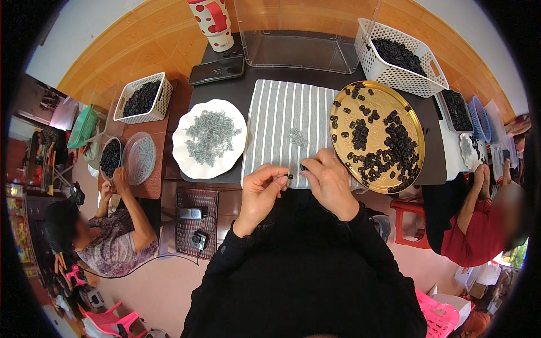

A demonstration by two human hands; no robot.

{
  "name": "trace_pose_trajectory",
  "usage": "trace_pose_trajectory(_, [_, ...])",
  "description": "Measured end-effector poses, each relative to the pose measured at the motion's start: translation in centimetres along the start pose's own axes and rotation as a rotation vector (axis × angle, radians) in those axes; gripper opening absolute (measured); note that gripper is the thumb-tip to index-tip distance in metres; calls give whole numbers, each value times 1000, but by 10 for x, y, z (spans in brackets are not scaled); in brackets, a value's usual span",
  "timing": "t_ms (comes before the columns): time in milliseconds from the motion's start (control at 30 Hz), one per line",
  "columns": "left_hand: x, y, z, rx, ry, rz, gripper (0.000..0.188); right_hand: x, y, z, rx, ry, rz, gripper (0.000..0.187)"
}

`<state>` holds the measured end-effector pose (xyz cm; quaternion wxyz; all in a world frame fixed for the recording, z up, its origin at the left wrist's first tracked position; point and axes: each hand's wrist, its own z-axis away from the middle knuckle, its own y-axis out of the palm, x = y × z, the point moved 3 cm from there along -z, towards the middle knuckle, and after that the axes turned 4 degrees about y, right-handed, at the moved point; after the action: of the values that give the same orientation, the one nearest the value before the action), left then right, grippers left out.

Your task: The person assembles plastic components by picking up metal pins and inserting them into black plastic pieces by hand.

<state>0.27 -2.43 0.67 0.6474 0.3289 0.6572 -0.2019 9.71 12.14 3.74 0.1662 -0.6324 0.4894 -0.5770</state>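
Above the near edge of a grey-and-white striped cloth (270,121), my left hand (260,197) pinches a small black plastic part (289,176) between thumb and forefinger. Close beside it, my right hand (331,183) is closed, with another small black piece (304,167) at its fingertips, mostly hidden. A little pile of thin grey metal pins (297,137) lies on the cloth just beyond my hands. To the left, a white scalloped plate (181,152) holds many similar pins. To the right, a round gold tray (376,93) carries many small black parts, partly heaped.
At the back stand a spotted tumbler (218,28), a dark phone (217,70), a clear plastic box (301,50) and a white basket (389,70) of black parts. Co-workers sit at left (107,236) and right (473,231). A red stool (409,222) stands below the tray.
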Motion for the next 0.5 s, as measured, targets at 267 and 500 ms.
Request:
trace_pose_trajectory(267, [2,1,0,-13,3,19,18,-2,-3,-1,-17,-95,-52,19])
trace_pose_trajectory(500, [6,-1,2,-26,-51,30,21,0,2,-3,42,-42,-14,19])
